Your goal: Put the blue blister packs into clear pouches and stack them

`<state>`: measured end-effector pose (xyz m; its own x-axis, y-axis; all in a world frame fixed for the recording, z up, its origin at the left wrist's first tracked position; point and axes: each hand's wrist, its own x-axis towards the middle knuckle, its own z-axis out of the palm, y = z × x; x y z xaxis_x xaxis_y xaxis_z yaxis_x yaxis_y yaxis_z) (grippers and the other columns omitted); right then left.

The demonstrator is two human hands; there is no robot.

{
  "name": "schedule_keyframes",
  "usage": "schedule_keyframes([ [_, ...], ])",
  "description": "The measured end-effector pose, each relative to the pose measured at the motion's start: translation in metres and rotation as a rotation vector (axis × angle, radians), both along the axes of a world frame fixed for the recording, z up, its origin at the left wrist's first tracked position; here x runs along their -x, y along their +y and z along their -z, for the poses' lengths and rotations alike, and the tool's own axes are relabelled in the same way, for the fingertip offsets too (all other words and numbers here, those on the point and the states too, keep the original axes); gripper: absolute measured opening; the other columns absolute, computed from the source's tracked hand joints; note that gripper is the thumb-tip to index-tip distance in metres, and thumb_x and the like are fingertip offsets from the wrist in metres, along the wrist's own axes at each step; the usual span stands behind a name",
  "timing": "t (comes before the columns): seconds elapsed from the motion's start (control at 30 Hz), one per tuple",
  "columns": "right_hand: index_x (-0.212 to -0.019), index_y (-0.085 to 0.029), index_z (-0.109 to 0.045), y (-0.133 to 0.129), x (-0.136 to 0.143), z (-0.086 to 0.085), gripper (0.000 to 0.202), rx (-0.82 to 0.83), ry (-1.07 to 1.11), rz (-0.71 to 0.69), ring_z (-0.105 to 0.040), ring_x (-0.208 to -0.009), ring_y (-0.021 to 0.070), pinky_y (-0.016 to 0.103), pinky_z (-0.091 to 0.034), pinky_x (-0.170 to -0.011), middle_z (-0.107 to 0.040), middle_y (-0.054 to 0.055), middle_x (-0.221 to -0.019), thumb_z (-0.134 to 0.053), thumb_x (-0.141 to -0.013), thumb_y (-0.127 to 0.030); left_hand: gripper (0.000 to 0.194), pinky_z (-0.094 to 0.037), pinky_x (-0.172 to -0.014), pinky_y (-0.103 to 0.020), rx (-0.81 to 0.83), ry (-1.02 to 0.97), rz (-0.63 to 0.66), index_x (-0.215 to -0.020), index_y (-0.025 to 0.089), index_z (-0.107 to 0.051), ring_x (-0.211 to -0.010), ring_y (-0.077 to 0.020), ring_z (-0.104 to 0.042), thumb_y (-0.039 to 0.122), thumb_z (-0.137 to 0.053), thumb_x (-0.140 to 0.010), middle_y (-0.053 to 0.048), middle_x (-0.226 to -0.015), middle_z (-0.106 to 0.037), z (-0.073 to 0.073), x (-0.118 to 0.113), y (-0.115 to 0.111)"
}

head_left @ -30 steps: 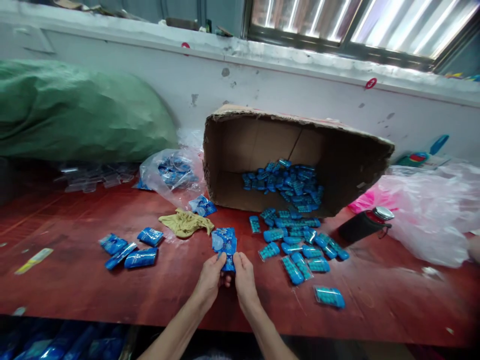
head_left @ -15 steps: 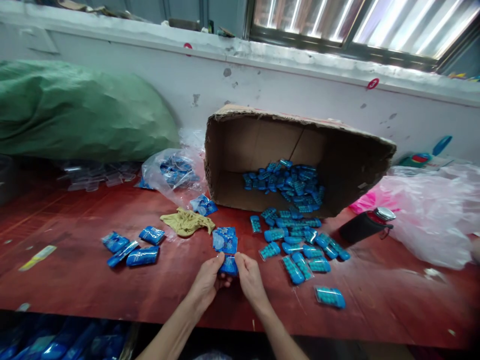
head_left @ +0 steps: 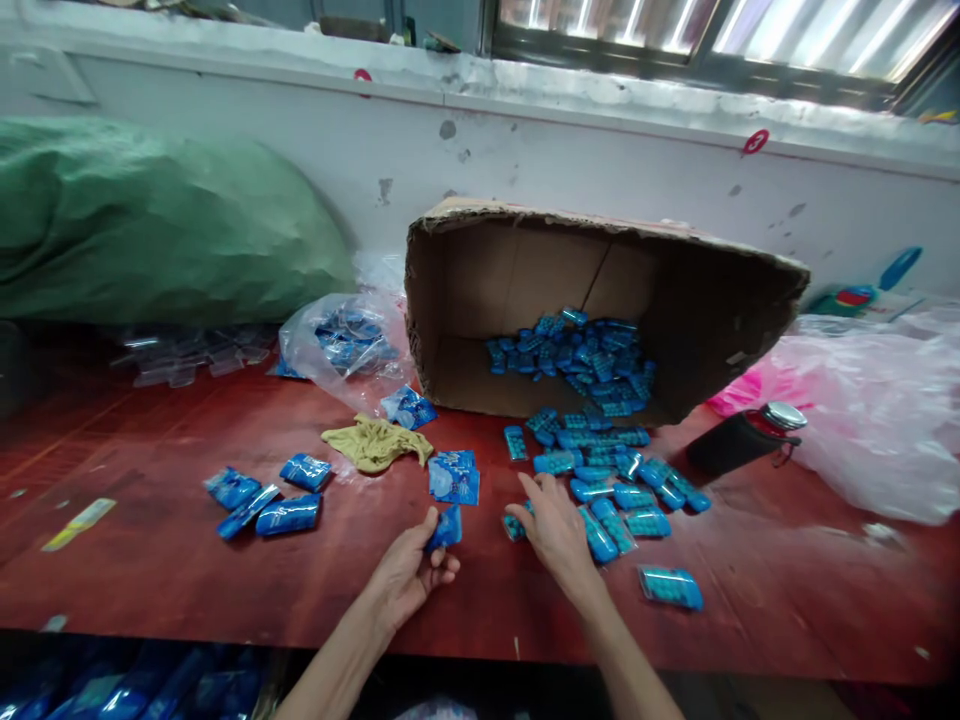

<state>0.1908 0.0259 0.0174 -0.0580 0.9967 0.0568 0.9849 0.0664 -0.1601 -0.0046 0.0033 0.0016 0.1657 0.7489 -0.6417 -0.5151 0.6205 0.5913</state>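
Observation:
My left hand [head_left: 411, 575] pinches a small blue printed pouch [head_left: 447, 528] between thumb and fingers, just above the table's front part. To the right, my right hand [head_left: 553, 525] has its thumb and fingers at a small clear container [head_left: 516, 524] with teal beads inside; the hand partly covers it. Flat blue pouches [head_left: 454, 478] lie just beyond my left hand. Many like containers with blue caps [head_left: 598, 455] lie loose to the right of my right hand, and one container [head_left: 670, 587] lies apart, nearer the front edge.
A cardboard box [head_left: 517, 402] on its side holds more containers. Several filled blue pouches [head_left: 289, 513] and a yellowish cloth [head_left: 373, 443] lie left. A black flask [head_left: 731, 445] leans at right beside plastic bags [head_left: 885, 410]. A green sack [head_left: 165, 220] stands back left.
My right hand has let go of the blue pouch and moved right to a bead container, which has shifted toward me and left. My left hand keeps the pouch.

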Motion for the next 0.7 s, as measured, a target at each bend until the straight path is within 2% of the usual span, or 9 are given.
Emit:
schedule_keyframes([
  [0.1, -0.116, -0.024, -0.050, -0.003, -0.005, -0.001, 0.037, 0.040, -0.011, -0.049, -0.049, -0.098, 0.0286, 0.035, -0.038, -0.071, -0.051, 0.011, -0.117, -0.052, -0.079, -0.026, 0.028, -0.043, -0.037, -0.019, -0.016, 0.045, 0.006, -0.059, 0.016, -0.046, -0.040, -0.0118, -0.054, 0.037, -0.055, -0.074, 0.005, -0.035, -0.044, 0.000, 0.003, 0.000],
  [0.17, -0.107, -0.024, -0.056, -0.006, -0.004, 0.003, 0.028, 0.086, 0.084, -0.111, -0.051, -0.092, 0.0251, 0.033, -0.038, -0.072, -0.057, 0.009, -0.106, -0.051, -0.080, -0.024, 0.028, -0.043, -0.036, -0.020, -0.041, 0.070, 0.010, -0.059, 0.016, -0.046, -0.039, -0.0118, -0.054, 0.039, -0.057, -0.072, 0.005, -0.035, -0.044, 0.001, 0.003, -0.001],
  [0.27, -0.092, -0.022, -0.058, -0.010, 0.006, 0.010, 0.016, 0.072, 0.361, -0.161, -0.053, -0.084, 0.0198, 0.028, -0.039, -0.073, -0.059, 0.004, -0.088, -0.051, -0.079, -0.027, 0.029, -0.044, -0.037, -0.019, -0.097, 0.102, 0.008, -0.063, 0.016, -0.048, -0.040, -0.0115, -0.054, 0.042, -0.059, -0.069, 0.005, -0.036, -0.046, 0.004, 0.002, 0.000],
  [0.37, -0.083, -0.020, -0.057, -0.013, 0.016, 0.009, 0.012, 0.052, 0.705, -0.060, -0.055, -0.077, 0.0173, 0.026, -0.041, -0.070, -0.059, 0.001, -0.080, -0.051, -0.078, -0.028, 0.030, -0.044, -0.038, -0.019, -0.114, 0.112, -0.020, -0.065, 0.016, -0.048, -0.041, -0.0111, -0.054, 0.044, -0.060, -0.067, 0.006, -0.036, -0.046, 0.005, 0.001, 0.000],
  [0.5, -0.090, -0.019, -0.056, -0.022, 0.026, 0.001, 0.020, 0.026, 1.089, 0.097, -0.055, -0.072, 0.0167, 0.024, -0.044, -0.062, -0.060, 0.001, -0.081, -0.049, -0.078, -0.033, 0.032, -0.044, -0.039, -0.020, -0.120, 0.120, -0.041, -0.063, 0.016, -0.047, -0.040, -0.0115, -0.054, 0.045, -0.061, -0.066, 0.006, -0.036, -0.046, 0.005, 0.002, 0.001],
  [0.6, -0.090, -0.018, -0.057, -0.030, 0.036, -0.003, 0.022, 0.056, 1.239, 0.100, -0.054, -0.065, 0.0152, 0.022, -0.042, -0.052, -0.059, 0.000, -0.077, -0.053, -0.075, -0.034, 0.032, -0.044, -0.039, -0.021, -0.126, 0.128, -0.044, -0.066, 0.016, -0.049, -0.040, -0.0116, -0.054, 0.046, -0.060, -0.066, 0.006, -0.036, -0.047, 0.002, 0.000, 0.001],
  [0.7, -0.087, -0.018, -0.057, -0.033, 0.043, -0.002, 0.020, 0.087, 1.294, 0.098, -0.054, -0.063, 0.0145, 0.021, -0.042, -0.052, -0.059, 0.000, -0.074, -0.054, -0.075, -0.034, 0.033, -0.044, -0.040, -0.021, -0.147, 0.137, -0.041, -0.068, 0.015, -0.051, -0.039, -0.0115, -0.053, 0.047, -0.059, -0.067, 0.006, -0.036, -0.047, 0.000, -0.001, 0.001],
])
